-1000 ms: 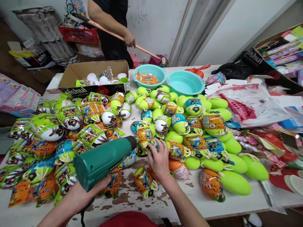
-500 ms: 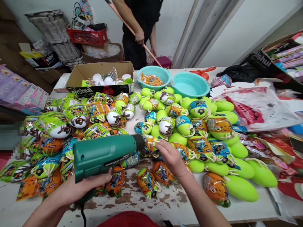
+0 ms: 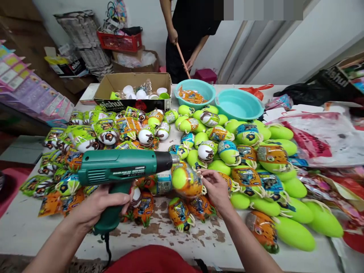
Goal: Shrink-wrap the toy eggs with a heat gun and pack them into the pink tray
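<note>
My left hand (image 3: 106, 203) is wrapped round the handle of a green heat gun (image 3: 119, 167), whose dark nozzle points right. In front of the nozzle is a green plastic egg (image 3: 186, 180) in an orange printed wrap. My right hand (image 3: 214, 185) pinches the egg's right end between thumb and fingers. Below it, two more orange-wrapped eggs (image 3: 179, 213) lie on the worn white table (image 3: 162, 246). Bare green eggs (image 3: 295, 233) and wrapped ones are heaped to the right.
Wrapped eggs (image 3: 106, 131) pile up on the left. Behind stand a cardboard box (image 3: 106, 87) of white shells and two turquoise basins (image 3: 240, 104), the left one holding orange wrappers. A person (image 3: 193, 34) across the table holds a pole. Plastic bags (image 3: 321, 132) lie at right.
The heat gun has turned more level. The egg in my right hand has turned, showing its green end at the nozzle. The view has shifted left, and the person's grip on the pole has changed.
</note>
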`<state>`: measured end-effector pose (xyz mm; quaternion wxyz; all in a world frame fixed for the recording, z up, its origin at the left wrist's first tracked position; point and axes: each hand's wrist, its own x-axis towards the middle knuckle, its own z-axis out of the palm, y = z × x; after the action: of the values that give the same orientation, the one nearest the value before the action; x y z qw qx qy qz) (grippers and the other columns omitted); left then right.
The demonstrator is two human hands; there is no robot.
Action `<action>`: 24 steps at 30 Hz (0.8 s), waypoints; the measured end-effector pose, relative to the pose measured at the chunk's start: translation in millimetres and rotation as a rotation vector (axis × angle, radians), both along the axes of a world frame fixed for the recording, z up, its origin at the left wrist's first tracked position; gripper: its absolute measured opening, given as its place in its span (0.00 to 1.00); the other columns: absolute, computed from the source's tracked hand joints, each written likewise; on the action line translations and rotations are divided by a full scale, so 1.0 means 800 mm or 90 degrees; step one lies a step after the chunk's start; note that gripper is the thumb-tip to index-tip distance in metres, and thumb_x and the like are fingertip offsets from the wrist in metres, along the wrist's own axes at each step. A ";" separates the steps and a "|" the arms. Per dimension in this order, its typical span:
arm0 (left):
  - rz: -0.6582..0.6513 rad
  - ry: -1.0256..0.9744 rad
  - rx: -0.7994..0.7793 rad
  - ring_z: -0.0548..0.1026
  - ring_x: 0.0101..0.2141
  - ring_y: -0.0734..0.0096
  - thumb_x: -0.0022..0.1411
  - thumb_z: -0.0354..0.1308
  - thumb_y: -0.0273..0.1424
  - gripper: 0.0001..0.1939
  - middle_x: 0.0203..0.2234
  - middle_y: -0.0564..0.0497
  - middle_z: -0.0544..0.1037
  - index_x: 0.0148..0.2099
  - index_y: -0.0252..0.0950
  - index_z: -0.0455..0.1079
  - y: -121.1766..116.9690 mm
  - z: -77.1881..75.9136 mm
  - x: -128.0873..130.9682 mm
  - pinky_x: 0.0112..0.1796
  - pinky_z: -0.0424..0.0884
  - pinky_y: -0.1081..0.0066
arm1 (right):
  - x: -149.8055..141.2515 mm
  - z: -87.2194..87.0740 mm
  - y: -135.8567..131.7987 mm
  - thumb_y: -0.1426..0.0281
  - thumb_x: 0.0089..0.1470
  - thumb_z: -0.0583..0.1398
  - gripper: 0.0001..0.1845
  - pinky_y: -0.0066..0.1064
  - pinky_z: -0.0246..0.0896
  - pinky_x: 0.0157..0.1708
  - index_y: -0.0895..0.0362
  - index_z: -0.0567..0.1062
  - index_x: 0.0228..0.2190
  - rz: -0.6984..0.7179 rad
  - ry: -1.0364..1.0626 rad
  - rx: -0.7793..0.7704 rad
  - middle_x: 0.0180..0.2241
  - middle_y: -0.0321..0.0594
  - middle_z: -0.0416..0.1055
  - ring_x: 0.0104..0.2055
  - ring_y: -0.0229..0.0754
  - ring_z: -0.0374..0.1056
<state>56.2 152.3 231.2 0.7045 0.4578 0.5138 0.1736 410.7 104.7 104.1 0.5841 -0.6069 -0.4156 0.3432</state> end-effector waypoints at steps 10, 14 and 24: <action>0.064 0.077 0.079 0.72 0.26 0.65 0.53 0.65 0.41 0.13 0.24 0.52 0.76 0.35 0.36 0.75 -0.048 -0.005 0.019 0.31 0.69 0.67 | -0.029 0.016 0.011 0.56 0.41 0.66 0.19 0.31 0.65 0.25 0.56 0.73 0.31 -0.049 -0.016 -0.179 0.22 0.39 0.76 0.26 0.44 0.72; 0.249 0.168 0.134 0.72 0.24 0.65 0.49 0.67 0.43 0.15 0.20 0.54 0.76 0.32 0.37 0.73 -0.050 0.004 -0.014 0.29 0.70 0.69 | 0.007 0.040 0.050 0.58 0.43 0.64 0.18 0.35 0.68 0.32 0.57 0.75 0.33 -0.133 -0.187 -0.099 0.29 0.42 0.77 0.30 0.45 0.72; 0.262 0.310 0.191 0.74 0.26 0.64 0.52 0.64 0.45 0.14 0.21 0.53 0.77 0.26 0.40 0.74 -0.120 0.002 -0.069 0.32 0.73 0.69 | 0.080 0.010 0.181 0.69 0.46 0.56 0.18 0.52 0.60 0.49 0.61 0.74 0.41 -0.207 -0.642 -0.038 0.47 0.56 0.70 0.50 0.57 0.64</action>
<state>1.0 56.4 232.6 0.4367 0.4711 0.7168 0.2711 474.6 249.7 112.3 0.3395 -0.7697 -0.5355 -0.0745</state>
